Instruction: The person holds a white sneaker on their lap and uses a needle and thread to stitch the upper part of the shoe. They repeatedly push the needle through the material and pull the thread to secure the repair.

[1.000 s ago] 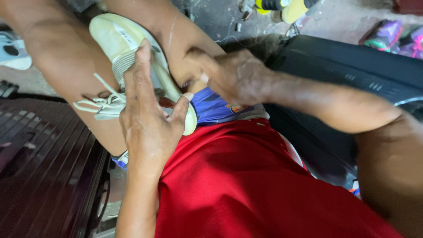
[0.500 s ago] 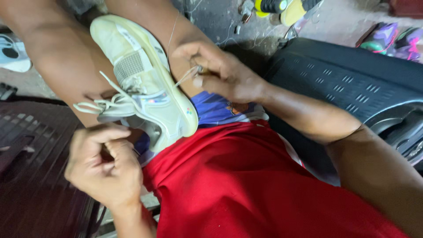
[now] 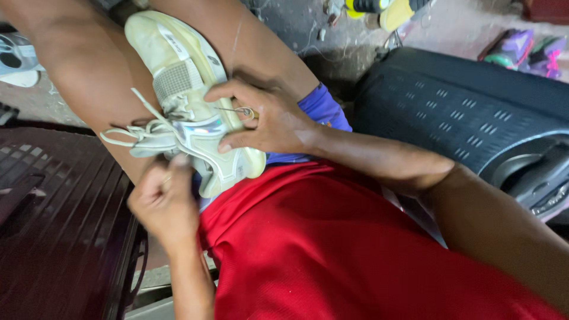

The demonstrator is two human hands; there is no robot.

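A worn white sneaker [image 3: 189,101] with loose laces lies between my bare knees, toe pointing away from me. My right hand [image 3: 267,121] rests on its side and pinches a thin metal needle [image 3: 237,110] against the upper. My left hand [image 3: 166,198] is closed in a fist just below the shoe's heel end, near the laces; whether it grips a thread or the shoe's edge is hidden. I wear a red shirt [image 3: 332,261] and blue shorts [image 3: 323,106].
A dark brown slatted plastic surface [image 3: 53,225] lies at the left. A black ribbed plastic object [image 3: 462,112] sits at the right. Other shoes lie on the concrete floor: a white one [image 3: 15,59] far left, yellow ones [image 3: 385,9] and purple ones [image 3: 521,50] at the top.
My right hand moved from the shoe's far side onto its upper with the needle. My left hand came off the sole, closed into a fist and shifted right, below the shoe.
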